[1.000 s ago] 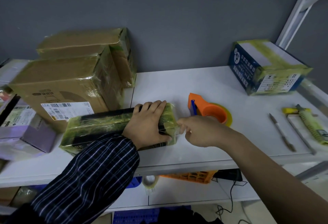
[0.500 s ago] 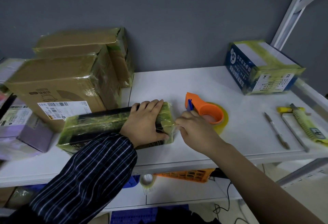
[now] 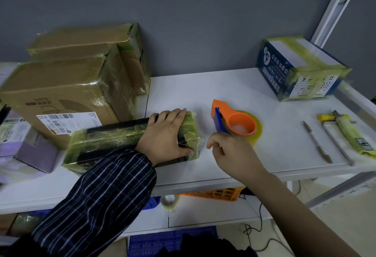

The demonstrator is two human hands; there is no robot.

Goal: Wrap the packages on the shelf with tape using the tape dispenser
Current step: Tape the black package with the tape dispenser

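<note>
A long black package point(image 3: 105, 140) wrapped in yellowish tape lies on the white shelf point(image 3: 203, 89), left of centre. My left hand point(image 3: 164, 134) grips its right end, fingers over the far edge and thumb on the near top edge. My right hand point(image 3: 234, 155) hovers just right of that end with fingers loosely curled; it touches neither the package nor the dispenser, and I see nothing in it. The orange tape dispenser point(image 3: 240, 123), with a blue blade guard and a roll of clear tape, lies on the shelf just beyond my right hand.
Two taped brown boxes point(image 3: 61, 94) stand at the left, with a purple box point(image 3: 34, 151) in front. A taped blue box point(image 3: 299, 67) stands at the far right. A pen point(image 3: 316, 142) and a yellow utility knife point(image 3: 350, 134) lie near the right edge. Below hang a tape roll point(image 3: 168, 200) and an orange crate point(image 3: 215, 193).
My right hand has left the package's right end and drawn back a little to the right. My left hand keeps its hold on the package.
</note>
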